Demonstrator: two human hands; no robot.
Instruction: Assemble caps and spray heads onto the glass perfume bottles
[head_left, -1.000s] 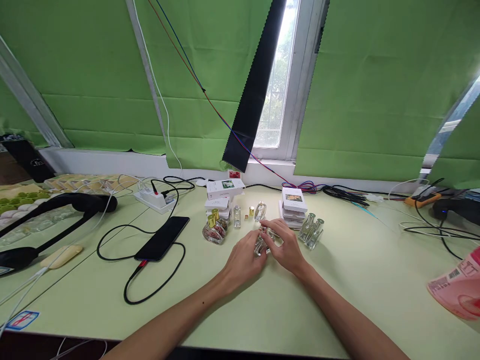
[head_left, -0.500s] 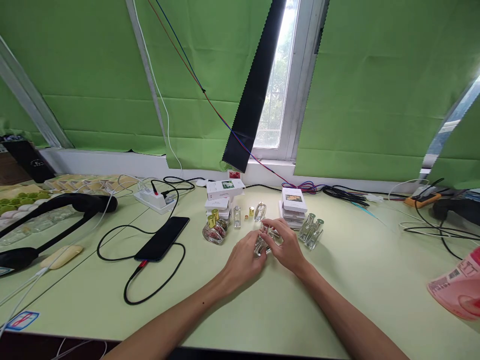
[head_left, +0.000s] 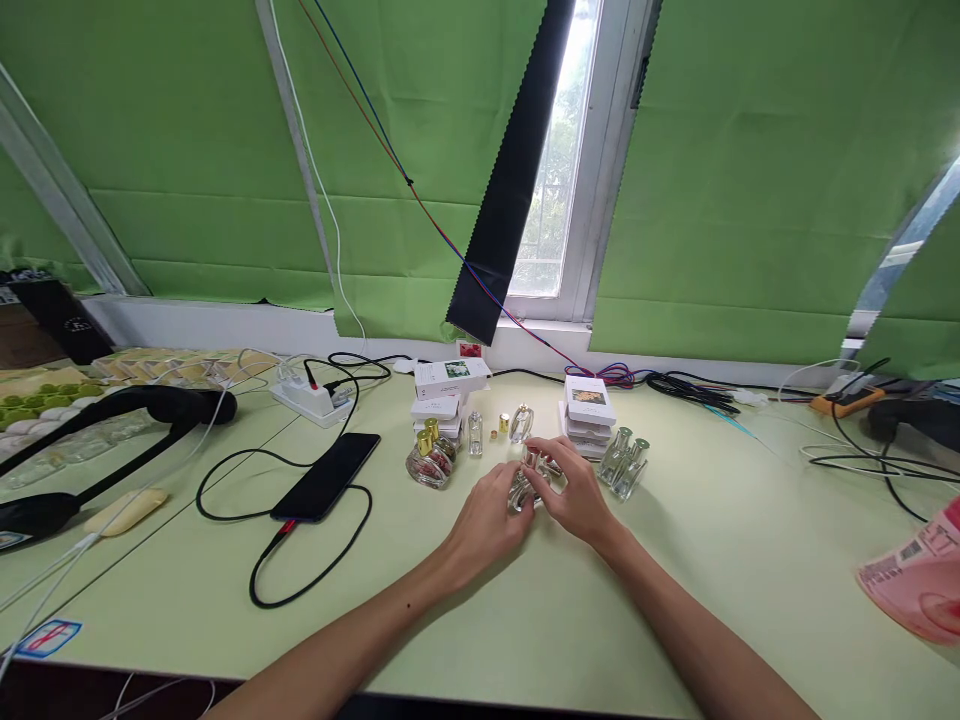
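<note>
your left hand (head_left: 489,512) is partly closed around the near-left side of a clear glass bottle (head_left: 517,496) and appears to steady it. the bottle is at the middle of the tabletop (head_left: 675,600), between your two hands. your right hand (head_left: 574,488) is bent over the top of the bottle, thumb and fingertips close together; you cannot tell from this view whether they pinch a fitting or only touch it.

progress, as judged from the layout: the handled bottle appears unfinished, its top being largely hidden. two bottles with gold tops (head_left: 430,463) are together to the left, tops seated. two bottles with metallic tops (head_left: 623,466) are paired to the right, likewise topped. behind your hands, a loose gold piece (head_left: 504,423) and a small copper-colored ring (head_left: 493,434) lie apart from any bottle. a slim clear bottle (head_left: 475,437) stands nearby, no gold top visible.
</note>
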